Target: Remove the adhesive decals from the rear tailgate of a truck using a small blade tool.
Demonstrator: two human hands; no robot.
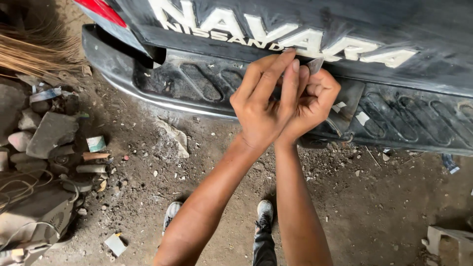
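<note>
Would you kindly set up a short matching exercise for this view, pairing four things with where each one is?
Things:
1. small grey piece
2. broom bristles
3. pile of stones
4. rear bumper

Places:
A. top left corner of the view
B. pinched in the right hand, against the raised lettering on the tailgate, with the left hand alongside
C. on the dirt floor at the left edge
D. just below the tailgate, behind both hands

Pairs: 1-B, 2-A, 3-C, 4-D
</note>
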